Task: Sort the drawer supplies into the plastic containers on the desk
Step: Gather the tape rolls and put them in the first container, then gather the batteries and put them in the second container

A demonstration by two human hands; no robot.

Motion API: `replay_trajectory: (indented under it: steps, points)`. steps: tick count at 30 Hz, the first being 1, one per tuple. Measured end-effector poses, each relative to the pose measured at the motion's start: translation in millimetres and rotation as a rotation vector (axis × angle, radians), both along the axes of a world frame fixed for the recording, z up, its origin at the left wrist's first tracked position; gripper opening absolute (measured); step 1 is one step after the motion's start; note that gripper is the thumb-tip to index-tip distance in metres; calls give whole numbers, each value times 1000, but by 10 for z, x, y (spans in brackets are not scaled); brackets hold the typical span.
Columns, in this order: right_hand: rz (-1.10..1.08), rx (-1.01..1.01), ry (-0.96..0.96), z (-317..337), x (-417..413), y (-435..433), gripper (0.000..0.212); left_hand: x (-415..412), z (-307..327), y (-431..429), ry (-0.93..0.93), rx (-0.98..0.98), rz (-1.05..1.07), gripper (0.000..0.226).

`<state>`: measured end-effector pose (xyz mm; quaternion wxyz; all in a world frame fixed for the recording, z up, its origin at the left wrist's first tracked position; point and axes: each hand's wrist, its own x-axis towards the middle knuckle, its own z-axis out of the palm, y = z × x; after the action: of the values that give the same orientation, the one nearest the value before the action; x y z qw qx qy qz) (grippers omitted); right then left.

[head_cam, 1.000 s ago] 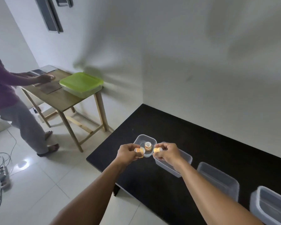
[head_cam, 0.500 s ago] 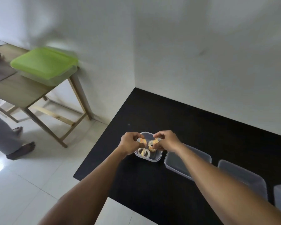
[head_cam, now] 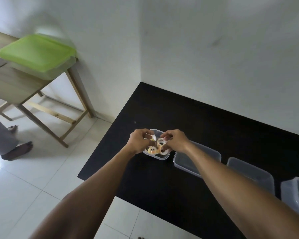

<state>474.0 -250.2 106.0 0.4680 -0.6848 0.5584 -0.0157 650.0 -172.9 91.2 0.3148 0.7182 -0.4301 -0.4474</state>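
Left hand [head_cam: 139,140] has its fingers curled and pinches a pale tape roll [head_cam: 153,137] at the fingertips. Right hand [head_cam: 176,140] is curled too and holds a second tape roll [head_cam: 160,141] upright, just beside the first one. Both hands are over the small clear container [head_cam: 160,158], which stands near the left end of the black counter [head_cam: 162,104]; more rolls [head_cam: 152,150] lie inside it. To its right three bigger clear containers [head_cam: 183,161] stand in a row. Far left, a wooden table [head_cam: 16,87] carries a box with green lid [head_cam: 36,52]. A foot of another person [head_cam: 19,150] is on the floor.
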Motion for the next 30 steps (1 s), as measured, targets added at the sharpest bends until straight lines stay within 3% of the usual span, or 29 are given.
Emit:
replay_trajectory:
  steps: [10,15,19,30]
  points:
    - [-214,-76,-211,298,-403,283,23,-252,161,181,106,3,75,11]
    - [-269,-69,-198,481,-924,528,18,-691,369,325,132,42,50,17]
    - [-335,-78,-227,623,-1545,769,16,-1268,539,472,136,14,-20,9]
    - [-363,-85,-205,693,-3651,1749,16,-3243,621,1392,163,29,-77,18]
